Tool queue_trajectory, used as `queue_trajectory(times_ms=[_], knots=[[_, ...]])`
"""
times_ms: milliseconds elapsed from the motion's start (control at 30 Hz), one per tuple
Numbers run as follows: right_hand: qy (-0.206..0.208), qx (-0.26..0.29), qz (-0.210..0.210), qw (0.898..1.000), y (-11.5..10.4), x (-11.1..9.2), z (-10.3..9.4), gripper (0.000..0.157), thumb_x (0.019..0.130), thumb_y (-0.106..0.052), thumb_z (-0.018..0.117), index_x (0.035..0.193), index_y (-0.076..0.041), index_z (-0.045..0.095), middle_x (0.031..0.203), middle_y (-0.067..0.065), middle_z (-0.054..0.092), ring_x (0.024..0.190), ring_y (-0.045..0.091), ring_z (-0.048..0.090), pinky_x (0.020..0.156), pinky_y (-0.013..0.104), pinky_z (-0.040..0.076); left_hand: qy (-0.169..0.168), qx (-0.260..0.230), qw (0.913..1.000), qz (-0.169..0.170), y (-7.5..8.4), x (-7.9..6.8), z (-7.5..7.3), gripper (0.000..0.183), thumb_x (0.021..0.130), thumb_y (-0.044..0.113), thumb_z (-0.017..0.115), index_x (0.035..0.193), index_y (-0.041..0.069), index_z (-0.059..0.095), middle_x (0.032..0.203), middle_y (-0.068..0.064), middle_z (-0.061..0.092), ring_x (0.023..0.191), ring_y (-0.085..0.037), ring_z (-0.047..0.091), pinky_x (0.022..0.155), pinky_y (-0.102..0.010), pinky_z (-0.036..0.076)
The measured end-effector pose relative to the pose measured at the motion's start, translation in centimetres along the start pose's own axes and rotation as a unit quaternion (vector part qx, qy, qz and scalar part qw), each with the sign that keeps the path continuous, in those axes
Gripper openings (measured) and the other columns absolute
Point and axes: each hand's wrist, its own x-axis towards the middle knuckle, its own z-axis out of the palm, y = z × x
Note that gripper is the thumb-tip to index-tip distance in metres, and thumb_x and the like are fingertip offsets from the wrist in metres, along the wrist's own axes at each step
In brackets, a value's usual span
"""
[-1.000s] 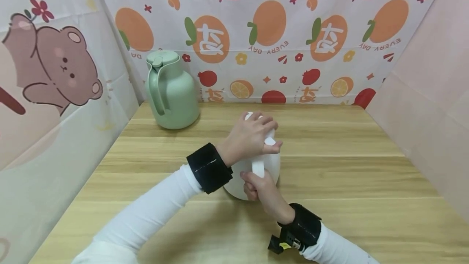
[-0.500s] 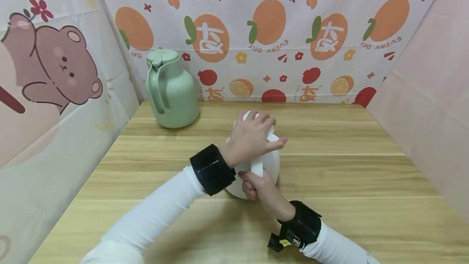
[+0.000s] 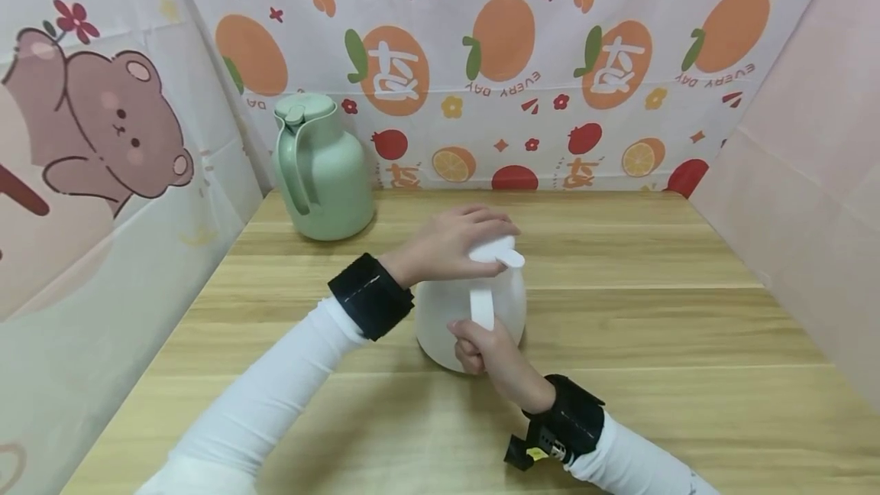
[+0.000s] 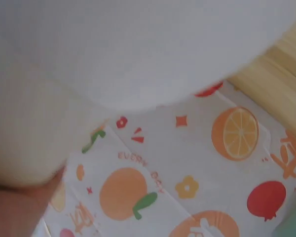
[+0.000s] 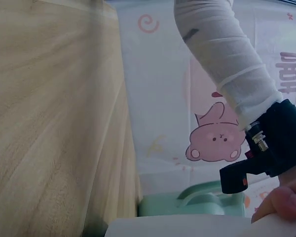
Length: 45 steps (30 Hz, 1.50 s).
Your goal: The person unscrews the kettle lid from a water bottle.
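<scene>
A white thermos jug [image 3: 440, 327] stands upright on the table, directly in front of the person. The right hand [image 3: 496, 351] grips its handle [image 3: 483, 310], fingers curled round the lower part. Over the top lies the left hand [image 3: 454, 244], holding the lid [image 3: 490, 252] with fingers on the far side and the thumb along the near side. A small lever [image 3: 511, 258] sticks out beside that thumb. The left wrist view is mostly filled by the blurred white jug [image 4: 138, 54]. In the right wrist view, the left hand [image 5: 282, 203] touches the jug's white top.
A green thermos jug [image 3: 330, 174] stands at the table's back left corner. Patterned cloths hang behind [image 3: 502, 121] and at the left [image 3: 103, 250], and a pale cloth [image 3: 811, 136] hangs at the right. The wooden table [image 3: 653, 327] runs up to them.
The left hand has turned on the lid and its wrist has shifted left and up, uncovering more of the lid and body. The right hand keeps its grip on the handle.
</scene>
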Motion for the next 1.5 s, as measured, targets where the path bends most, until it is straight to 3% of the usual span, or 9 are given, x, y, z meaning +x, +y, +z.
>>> queue_trajectory(times_ms=[333,633,767,833,933,1067,1200,1300,1500], knots=[[0.03,-0.007,-0.01,0.999,-0.1,-0.1,0.3,0.043,0.089,-0.011,0.046,0.054,-0.007,0.022,0.047,-0.001,0.021,0.041,0.011,0.02,0.044,0.025,0.016,0.05,0.055,0.9922,-0.1,2.2,0.1,0.5,0.043,0.083,0.041,0.058,0.12,0.02,0.06,0.123,0.0,0.056,0.115,-0.022,0.046,0.093,-0.041,0.037],[0.031,0.013,-0.009,0.999,0.0,0.0,0.5,0.038,0.088,-0.009,0.047,0.058,-0.008,0.024,0.048,-0.001,0.021,0.041,0.01,0.02,0.044,0.025,0.016,0.073,0.113,0.9676,-0.214,4.1,0.5,1.4,0.044,0.083,0.045,0.056,0.12,0.02,0.058,0.12,-0.002,0.056,0.114,-0.029,0.047,0.093,-0.047,0.035],[0.027,0.022,-0.007,0.999,-0.1,0.1,0.5,0.034,0.088,-0.008,0.046,0.061,-0.008,0.025,0.049,-0.002,0.02,0.041,0.01,0.02,0.043,0.025,0.015,0.089,0.137,0.9578,-0.237,4.6,0.7,1.7,0.047,0.084,0.047,0.053,0.12,0.017,0.057,0.117,-0.004,0.056,0.112,-0.031,0.047,0.091,-0.048,0.037],[0.025,0.021,-0.006,0.999,0.0,0.2,0.4,0.035,0.088,-0.009,0.046,0.06,-0.009,0.025,0.049,-0.002,0.02,0.041,0.01,0.02,0.043,0.025,0.015,0.085,0.142,0.9582,-0.233,4.6,0.7,1.7,0.049,0.084,0.048,0.053,0.121,0.017,0.056,0.117,-0.005,0.056,0.112,-0.031,0.047,0.09,-0.048,0.037],[0.018,0.016,0.0,1.0,0.0,0.1,0.2,0.037,0.088,-0.01,0.047,0.058,-0.01,0.025,0.049,-0.002,0.021,0.041,0.009,0.021,0.044,0.024,0.016,0.056,0.134,0.9706,-0.192,4.0,0.3,1.1,0.052,0.085,0.048,0.053,0.127,0.017,0.053,0.122,-0.006,0.053,0.115,-0.03,0.045,0.092,-0.047,0.036],[0.008,0.009,0.01,1.0,0.0,0.1,0.0,0.04,0.089,-0.012,0.047,0.055,-0.011,0.025,0.048,-0.002,0.021,0.042,0.009,0.021,0.044,0.024,0.016,0.015,0.071,0.995,-0.069,1.6,-0.3,0.3,0.06,0.084,0.047,0.057,0.134,0.016,0.048,0.132,-0.006,0.048,0.121,-0.025,0.04,0.098,-0.042,0.031],[0.004,0.002,0.009,1.0,0.0,0.1,-0.1,0.042,0.089,-0.013,0.047,0.055,-0.009,0.024,0.047,-0.002,0.021,0.041,0.01,0.02,0.044,0.024,0.016,0.034,0.0,0.9989,0.031,-0.8,-0.5,0.3,0.061,0.08,0.046,0.063,0.132,0.015,0.051,0.132,-0.005,0.049,0.122,-0.021,0.041,0.097,-0.037,0.034],[0.004,0.0,0.007,1.0,0.0,0.1,0.0,0.042,0.089,-0.012,0.047,0.055,-0.008,0.023,0.047,-0.001,0.021,0.041,0.011,0.02,0.044,0.024,0.016,0.063,-0.008,0.9971,0.042,-1.1,-0.6,0.6,0.058,0.079,0.045,0.064,0.128,0.015,0.055,0.128,-0.005,0.052,0.119,-0.02,0.044,0.094,-0.035,0.038],[0.009,0.008,0.003,1.0,0.1,0.2,0.1,0.041,0.089,-0.011,0.046,0.055,-0.009,0.023,0.047,-0.002,0.021,0.041,0.01,0.02,0.044,0.024,0.016,0.08,0.008,0.9967,-0.012,0.0,-0.7,0.7,0.055,0.078,0.045,0.064,0.124,0.016,0.058,0.123,-0.003,0.055,0.115,-0.021,0.047,0.089,-0.035,0.041]])
